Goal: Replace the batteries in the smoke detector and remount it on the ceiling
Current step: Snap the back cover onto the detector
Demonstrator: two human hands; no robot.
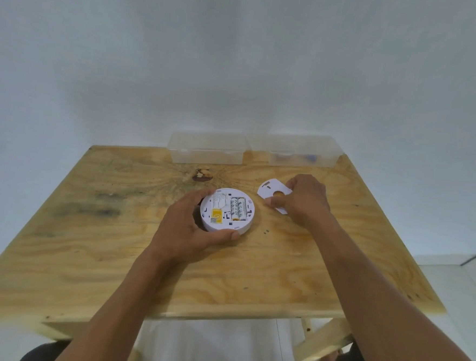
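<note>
A round white smoke detector [226, 211] lies back side up on the wooden table [114, 242]. Two white batteries [238, 207] sit side by side in its open compartment, and a yellow label shows beside them. My left hand [191, 227] grips the detector around its left and near rim. To the right, the flat white mounting plate [270, 191] lies on the table. My right hand [303, 199] rests on it, thumb and fingers pinching its right part, which they partly hide.
Two clear plastic boxes stand at the table's far edge against the white wall: a left box [208, 148] and a right box [303, 151] with small blue items inside. A dark knot [202, 175] marks the wood behind the detector.
</note>
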